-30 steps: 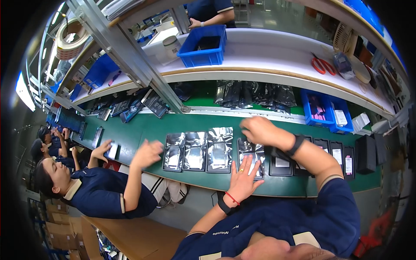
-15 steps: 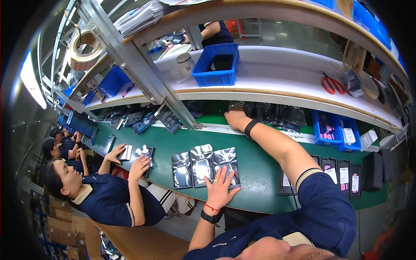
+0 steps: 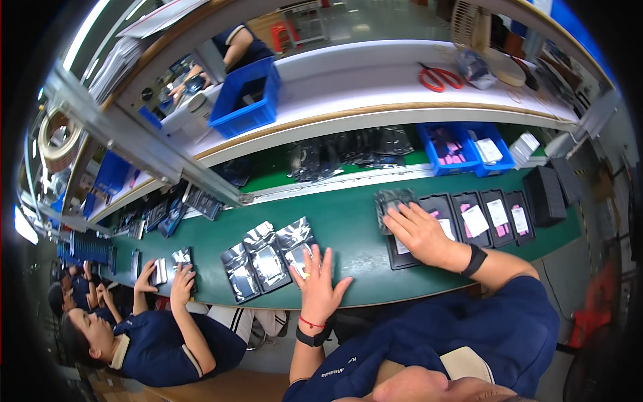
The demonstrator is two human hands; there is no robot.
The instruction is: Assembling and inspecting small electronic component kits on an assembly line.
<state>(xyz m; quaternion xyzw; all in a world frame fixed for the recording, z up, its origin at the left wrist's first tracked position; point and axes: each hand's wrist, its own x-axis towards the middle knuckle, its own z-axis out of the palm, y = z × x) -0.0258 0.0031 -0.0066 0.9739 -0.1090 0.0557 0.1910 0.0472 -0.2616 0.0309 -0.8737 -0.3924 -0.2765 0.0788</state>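
Observation:
My left hand (image 3: 317, 287) is spread flat, its fingertips over the lower edge of the right one of three flat black packs with shiny clear film: right pack (image 3: 297, 240), middle pack (image 3: 266, 260), left pack (image 3: 240, 276). In my right hand (image 3: 423, 236) is a dark, shiny plastic pouch (image 3: 394, 200), with the fingers lying over it. That pouch is above the left end of a row of several shallow black trays (image 3: 497, 216), which hold pink pieces and white cards. The fingers partly cover the pouch and the leftmost tray.
Several dark pouches (image 3: 348, 153) lie under the shelf (image 3: 362, 67). Blue bins (image 3: 450, 149) with pink pieces and white cards stand beside them. On the shelf are red scissors (image 3: 440, 77) and a blue bin (image 3: 246, 95). A co-worker (image 3: 161, 328) handles packs at left.
My right hand has come from under the shelf toward the trays on the right, now with a dark pouch. My left hand remains spread near the right pack. The view has shifted right.

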